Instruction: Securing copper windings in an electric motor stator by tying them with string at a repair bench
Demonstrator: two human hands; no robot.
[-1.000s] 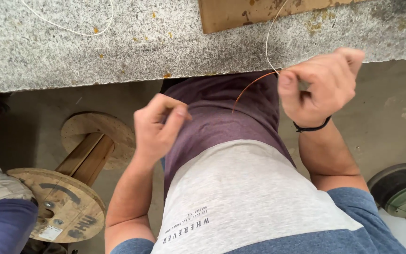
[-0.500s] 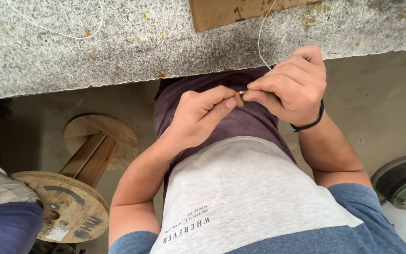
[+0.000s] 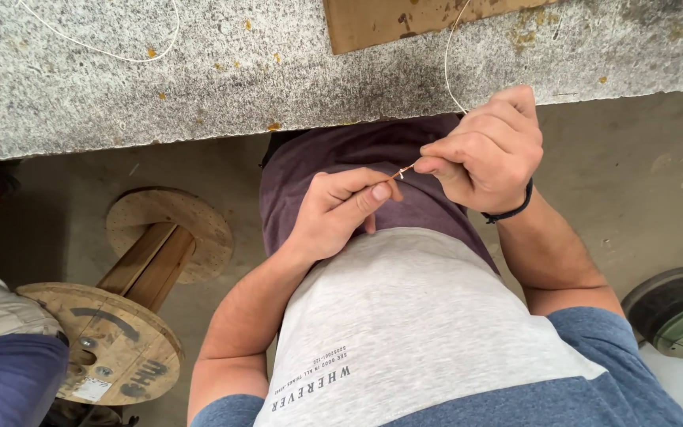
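From the head camera I see my left hand (image 3: 333,213) and my right hand (image 3: 484,150) close together in front of my belly, below the edge of the grey stone surface (image 3: 199,87). Both are closed in a pinch on a thin wire (image 3: 403,170), which spans the small gap between their fingertips. From my right hand the wire goes up over the surface, beside a piece of cardboard (image 3: 389,20). A wooden spool (image 3: 120,316) lies on the floor at my left.

a small white rectangular label (image 3: 91,388) sits on the wooden spool's near round flange (image 3: 112,348), lower left.
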